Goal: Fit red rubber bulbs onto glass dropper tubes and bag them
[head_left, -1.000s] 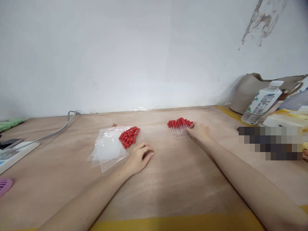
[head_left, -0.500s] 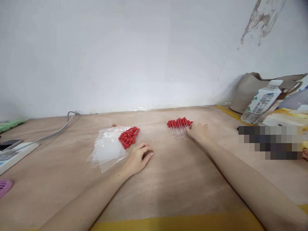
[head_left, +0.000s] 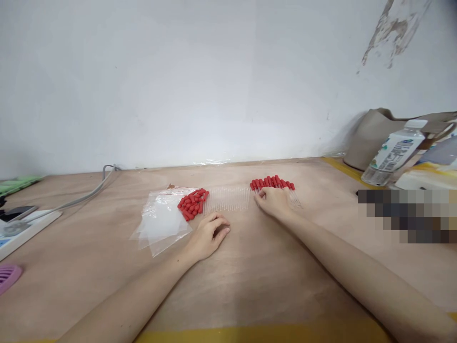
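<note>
Can't tell if your right hand (head_left: 273,202) has a tube pinched, tbh, its back blocks the view. The red-capped tubes (head_left: 273,180) are under it and poking out at its 12 o'clock, so a sideways drag could skew that row. Your left hand (head_left: 209,234) is loosely curled, nothing in it; bump forward and you might scatter the loose red caps (head_left: 193,204) at its 11 o'clock or roll the clear tubes (head_left: 228,199) at its 1.
</note>
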Motion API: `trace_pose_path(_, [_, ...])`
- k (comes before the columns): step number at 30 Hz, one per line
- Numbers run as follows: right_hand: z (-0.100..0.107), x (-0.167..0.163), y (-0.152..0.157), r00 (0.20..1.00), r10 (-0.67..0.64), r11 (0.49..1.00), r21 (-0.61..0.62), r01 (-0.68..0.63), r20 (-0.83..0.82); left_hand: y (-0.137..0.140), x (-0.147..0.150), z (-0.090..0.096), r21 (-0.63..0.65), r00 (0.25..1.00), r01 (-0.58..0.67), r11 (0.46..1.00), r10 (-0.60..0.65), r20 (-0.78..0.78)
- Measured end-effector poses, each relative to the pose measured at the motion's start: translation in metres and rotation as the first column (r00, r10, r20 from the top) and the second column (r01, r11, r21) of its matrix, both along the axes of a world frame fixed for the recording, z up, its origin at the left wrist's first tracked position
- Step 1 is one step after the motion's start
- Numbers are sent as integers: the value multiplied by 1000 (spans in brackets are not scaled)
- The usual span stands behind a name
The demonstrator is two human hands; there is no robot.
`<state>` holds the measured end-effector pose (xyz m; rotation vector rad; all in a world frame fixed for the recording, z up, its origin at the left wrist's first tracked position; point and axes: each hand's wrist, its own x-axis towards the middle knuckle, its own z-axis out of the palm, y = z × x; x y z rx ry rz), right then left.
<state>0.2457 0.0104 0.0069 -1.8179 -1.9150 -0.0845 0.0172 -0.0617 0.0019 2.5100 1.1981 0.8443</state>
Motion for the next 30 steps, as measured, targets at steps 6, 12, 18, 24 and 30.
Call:
trace_pose_path(6, [6,-32,19,990,-86,973,-205,108,112,-2,0,2,-13,1000,-7,1000,7,-5])
trace_pose_path(12, [11,-40,31,987,-92,949,-287,128,135,-1,1,-1,16,1000,-22,1000,22,3])
trace_pose_path(18, [16,-41,9,985,-62,967,-234,99,159,4,-8,5,180,977,-211,961,209,30])
trace_pose_path(24, [0,-6,-38,946,230,970,18,-241,229,44,-39,36,268,906,-383,884,416,-74])
trace_pose_path(30, [-24,21,-53,897,431,862,248,-442,100,94,-24,54,235,722,-524,819,573,-387])
